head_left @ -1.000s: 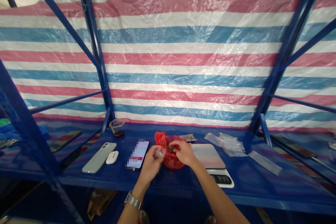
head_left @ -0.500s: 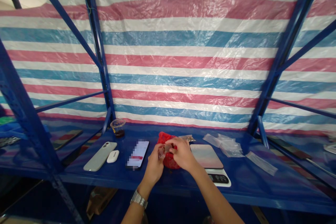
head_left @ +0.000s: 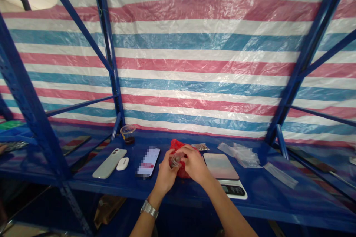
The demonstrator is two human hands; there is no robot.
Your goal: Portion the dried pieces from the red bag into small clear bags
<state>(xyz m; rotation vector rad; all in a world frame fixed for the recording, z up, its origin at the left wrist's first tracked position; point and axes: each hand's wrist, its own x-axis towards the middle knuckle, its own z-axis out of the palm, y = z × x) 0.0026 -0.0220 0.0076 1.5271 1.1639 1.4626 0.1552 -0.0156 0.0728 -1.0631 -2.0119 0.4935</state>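
A person is pinching a small clear plastic packet over a red plastic bag at a blue shelf.

A striped tarpaulin [head_left: 194, 59] is hanging behind a blue steel rack [head_left: 107, 44], whose shelf [head_left: 83, 189] is carrying everything. A digital kitchen scale [head_left: 224, 174] is sitting right of the hands, with loose clear bags [head_left: 240, 154] beyond it, while a smartphone [head_left: 148, 163], a pale phone [head_left: 109, 163] and a white earbud case [head_left: 122, 163] are lying to the left. The red plastic bag [head_left: 178, 159] is bunched directly behind the hands, touching them. The left hand [head_left: 165, 170], wearing a metal wristwatch [head_left: 149, 209], is curling its fingers closed around the small clear plastic packet [head_left: 175, 161], and the right hand [head_left: 194, 164] is pinching its upper edge. The packet's contents seem too small to make out.
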